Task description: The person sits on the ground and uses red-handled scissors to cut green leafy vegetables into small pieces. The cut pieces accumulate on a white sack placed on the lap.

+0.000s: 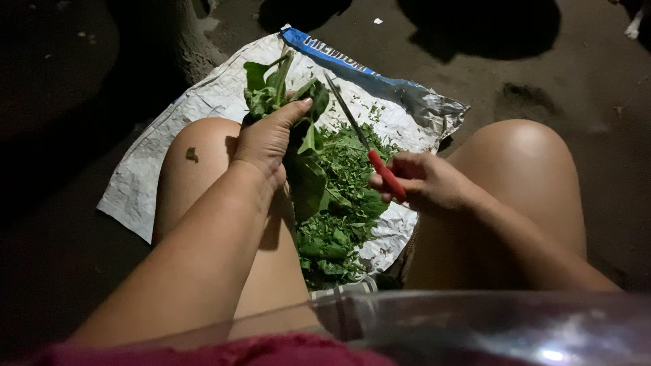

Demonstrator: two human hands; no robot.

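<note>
The left hand [266,139] is closed around a bunch of green leaves [277,91], the thumb pressed across the stems and the leaf tips sticking up past the fingers. The right hand [428,181] grips the red handle of a knife [369,150]; its thin blade points up and away from the fingers, its tip close to the bunch. Just below and between both sets of fingers lies a pile of chopped greens [336,210], heaped on a white sack [169,129] spread over the dark ground [556,74]. A small scrap of leaf [192,154] sticks to the left knee, beside the left wrist.
</note>
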